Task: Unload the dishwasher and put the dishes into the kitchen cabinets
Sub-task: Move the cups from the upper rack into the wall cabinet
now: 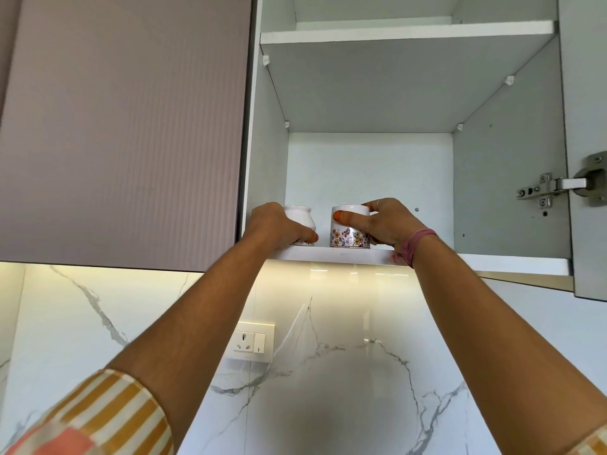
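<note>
Two cups stand on our open cabinet's bottom shelf (361, 256): left hand (279, 224) grips the rounded cup (300, 216), right hand (389, 224) the floral cup (349, 236).

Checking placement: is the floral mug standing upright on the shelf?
Upright: the floral mug stands base-down on the bottom shelf, gripped by the right hand.

No readable text, label, brand or number anywhere in view — nothing legible on the flowered cup (350, 231), only painted blossoms. Nothing printed on the rounded white cup (300, 221) either. Socket plate (250, 341) on the marble wall: plain, unmarked apart from a small dark stroke on its switch, too small to read as a sign. Hinge (542, 190) on the open cabinet door: bare metal and screws — any stamping too fine to make out.
</note>
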`<state>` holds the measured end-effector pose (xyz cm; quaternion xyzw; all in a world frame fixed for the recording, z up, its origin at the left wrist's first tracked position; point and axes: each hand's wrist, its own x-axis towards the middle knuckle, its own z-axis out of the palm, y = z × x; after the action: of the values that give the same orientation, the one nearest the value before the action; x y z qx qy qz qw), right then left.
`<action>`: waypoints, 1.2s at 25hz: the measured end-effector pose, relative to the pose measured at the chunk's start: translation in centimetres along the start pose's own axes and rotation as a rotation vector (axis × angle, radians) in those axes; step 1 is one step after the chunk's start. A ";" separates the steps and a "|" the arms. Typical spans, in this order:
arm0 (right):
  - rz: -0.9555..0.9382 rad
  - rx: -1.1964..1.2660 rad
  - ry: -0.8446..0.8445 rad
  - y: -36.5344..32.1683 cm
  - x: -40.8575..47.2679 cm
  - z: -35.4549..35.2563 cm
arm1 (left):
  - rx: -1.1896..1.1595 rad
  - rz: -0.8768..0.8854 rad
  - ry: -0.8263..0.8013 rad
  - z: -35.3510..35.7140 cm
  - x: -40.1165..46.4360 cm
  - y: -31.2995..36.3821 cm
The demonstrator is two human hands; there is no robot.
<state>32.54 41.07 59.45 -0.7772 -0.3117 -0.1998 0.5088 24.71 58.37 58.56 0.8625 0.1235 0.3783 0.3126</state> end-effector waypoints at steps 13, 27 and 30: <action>-0.013 -0.274 0.090 -0.7 -1.8 1.0 | 0.090 0.026 0.058 0.1 -1.0 0.2; -0.162 0.085 0.465 -1.4 -15.5 1.0 | -0.282 0.229 0.242 -4.1 -14.7 -0.3; -0.103 0.094 0.447 -2.4 -21.6 0.2 | -0.311 0.240 0.195 -5.9 -20.6 -0.5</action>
<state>15.15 35.82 47.42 -0.6722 -0.2395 -0.3779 0.5899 6.29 52.11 49.45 0.7719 -0.0102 0.5087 0.3811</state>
